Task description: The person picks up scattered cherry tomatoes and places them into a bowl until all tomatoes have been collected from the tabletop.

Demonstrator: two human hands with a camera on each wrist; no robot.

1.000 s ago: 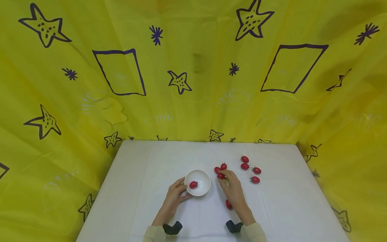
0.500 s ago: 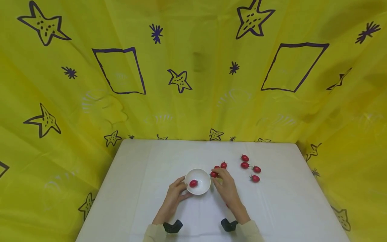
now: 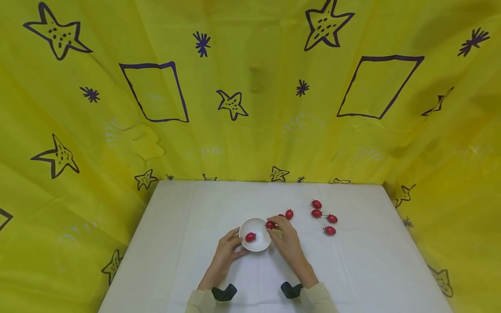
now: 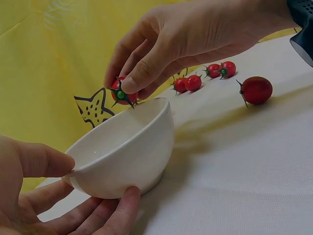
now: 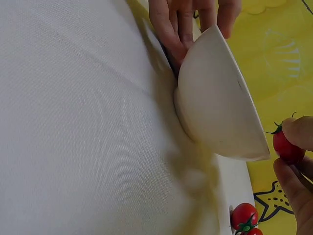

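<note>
A white bowl [image 3: 256,248] stands on the table, held at its left side by my left hand [image 3: 224,256]. In the left wrist view its thumb lies at the rim and the other fingers spread along the lower wall. One red cherry tomato [image 3: 250,237] lies inside the bowl; both wrist views hide it. My right hand [image 3: 289,245] pinches a second cherry tomato [image 4: 120,93] between thumb and fingers, green stem end outward. That tomato is just above the bowl's right rim.
Two cherry tomatoes [image 3: 289,213] lie behind the right hand, one partly covered by it. Several more [image 3: 330,230] are spread farther right. The left wrist view shows a single tomato [image 4: 257,90] nearer the right forearm. A yellow patterned curtain [image 3: 250,148] surrounds the white table [image 3: 188,204].
My right hand has carried the pinched tomato leftward from the group beside the bowl to over its right rim. The left hand and the bowl have stayed in place.
</note>
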